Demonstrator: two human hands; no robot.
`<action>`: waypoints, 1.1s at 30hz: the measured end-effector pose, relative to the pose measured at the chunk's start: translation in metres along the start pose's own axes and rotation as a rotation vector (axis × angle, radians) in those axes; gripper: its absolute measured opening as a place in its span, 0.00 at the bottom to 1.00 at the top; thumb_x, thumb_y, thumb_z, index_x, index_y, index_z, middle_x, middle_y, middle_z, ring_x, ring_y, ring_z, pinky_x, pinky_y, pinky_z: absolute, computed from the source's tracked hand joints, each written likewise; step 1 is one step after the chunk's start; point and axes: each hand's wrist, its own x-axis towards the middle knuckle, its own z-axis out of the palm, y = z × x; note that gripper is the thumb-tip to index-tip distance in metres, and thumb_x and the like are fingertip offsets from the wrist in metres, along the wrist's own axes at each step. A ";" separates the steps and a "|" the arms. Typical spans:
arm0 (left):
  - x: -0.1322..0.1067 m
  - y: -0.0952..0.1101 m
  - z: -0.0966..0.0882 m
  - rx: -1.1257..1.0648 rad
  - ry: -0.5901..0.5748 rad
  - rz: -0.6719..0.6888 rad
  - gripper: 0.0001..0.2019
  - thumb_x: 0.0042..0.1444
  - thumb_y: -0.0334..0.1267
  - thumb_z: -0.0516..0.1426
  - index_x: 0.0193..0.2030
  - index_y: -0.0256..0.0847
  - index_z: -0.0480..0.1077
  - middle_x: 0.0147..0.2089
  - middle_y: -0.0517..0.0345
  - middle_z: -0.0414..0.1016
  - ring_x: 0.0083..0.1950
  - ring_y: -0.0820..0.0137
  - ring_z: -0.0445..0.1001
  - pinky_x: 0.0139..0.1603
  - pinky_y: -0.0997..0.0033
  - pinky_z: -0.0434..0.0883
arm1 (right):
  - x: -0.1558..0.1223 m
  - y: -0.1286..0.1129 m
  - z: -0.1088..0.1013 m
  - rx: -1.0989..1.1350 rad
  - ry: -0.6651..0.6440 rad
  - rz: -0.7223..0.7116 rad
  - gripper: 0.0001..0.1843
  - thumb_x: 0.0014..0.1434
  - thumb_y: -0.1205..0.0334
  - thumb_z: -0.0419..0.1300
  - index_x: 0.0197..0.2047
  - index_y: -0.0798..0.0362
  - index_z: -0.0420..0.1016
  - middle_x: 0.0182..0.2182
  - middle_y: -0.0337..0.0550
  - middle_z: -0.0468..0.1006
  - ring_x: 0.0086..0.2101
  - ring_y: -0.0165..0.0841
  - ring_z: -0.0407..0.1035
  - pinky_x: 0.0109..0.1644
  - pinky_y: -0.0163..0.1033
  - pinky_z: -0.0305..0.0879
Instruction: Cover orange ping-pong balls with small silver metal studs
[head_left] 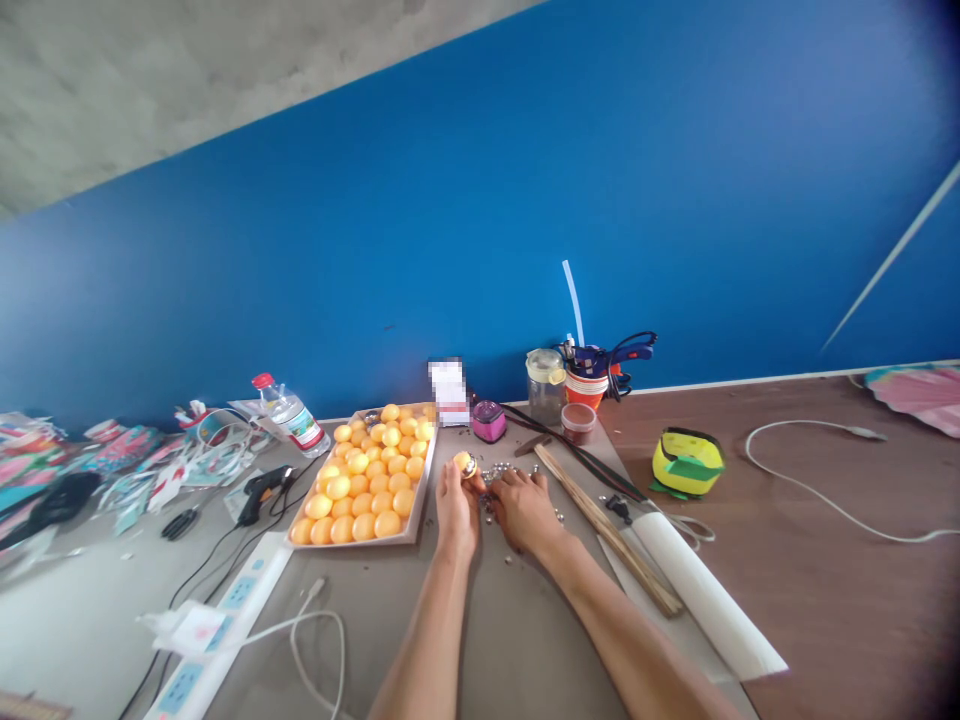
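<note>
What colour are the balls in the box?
The balls are orange, best seen in the head view.

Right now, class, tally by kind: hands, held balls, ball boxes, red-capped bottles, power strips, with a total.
Left hand, right hand: 2
Held ball: 1
Ball box: 1
Red-capped bottle: 1
Power strip: 1
Total: 6

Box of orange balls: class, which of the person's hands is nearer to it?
Left. The left hand is just right of the box; the right hand is farther right, at the silvery pieces.

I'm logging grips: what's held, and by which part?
The left hand holds an orange ball by its lower part; whether the right hand grips silvery pieces can't be told.
</note>
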 end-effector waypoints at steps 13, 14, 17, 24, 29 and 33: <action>0.001 -0.003 0.000 0.002 0.022 -0.009 0.18 0.47 0.52 0.59 0.34 0.37 0.67 0.25 0.62 0.70 0.23 0.76 0.65 0.27 0.74 0.61 | 0.010 0.012 0.002 0.427 0.280 0.149 0.09 0.56 0.66 0.50 0.32 0.53 0.72 0.33 0.42 0.77 0.38 0.34 0.68 0.46 0.41 0.49; 0.001 -0.003 0.000 0.001 0.018 -0.011 0.18 0.48 0.51 0.59 0.35 0.37 0.67 0.25 0.62 0.70 0.23 0.76 0.65 0.27 0.75 0.61 | 0.011 0.013 0.002 0.478 0.298 0.147 0.09 0.56 0.65 0.51 0.31 0.53 0.72 0.32 0.42 0.77 0.38 0.35 0.68 0.46 0.41 0.50; 0.001 -0.004 0.000 0.003 0.015 -0.008 0.18 0.48 0.51 0.59 0.36 0.37 0.68 0.26 0.62 0.70 0.24 0.76 0.65 0.27 0.75 0.61 | 0.013 0.013 0.001 0.680 0.321 0.169 0.07 0.54 0.64 0.52 0.29 0.52 0.71 0.30 0.43 0.76 0.35 0.36 0.68 0.42 0.41 0.55; -0.003 -0.002 0.003 0.007 -0.030 -0.008 0.17 0.48 0.51 0.59 0.34 0.38 0.68 0.27 0.61 0.70 0.25 0.76 0.66 0.27 0.76 0.61 | 0.020 0.016 0.001 1.289 0.393 0.282 0.12 0.47 0.51 0.59 0.26 0.52 0.67 0.19 0.35 0.66 0.23 0.29 0.59 0.28 0.35 0.55; -0.006 0.000 0.006 0.009 -0.081 -0.032 0.17 0.49 0.51 0.59 0.33 0.37 0.67 0.27 0.61 0.69 0.26 0.75 0.66 0.28 0.74 0.63 | 0.019 0.012 -0.003 1.621 0.206 0.297 0.18 0.40 0.50 0.66 0.30 0.54 0.71 0.21 0.36 0.70 0.22 0.26 0.59 0.28 0.34 0.55; -0.010 0.002 0.009 0.015 -0.133 -0.042 0.16 0.49 0.51 0.58 0.32 0.38 0.67 0.26 0.61 0.70 0.26 0.74 0.67 0.29 0.73 0.63 | 0.017 0.007 -0.006 1.699 0.160 0.283 0.20 0.38 0.52 0.68 0.32 0.54 0.70 0.21 0.37 0.72 0.22 0.27 0.61 0.28 0.35 0.56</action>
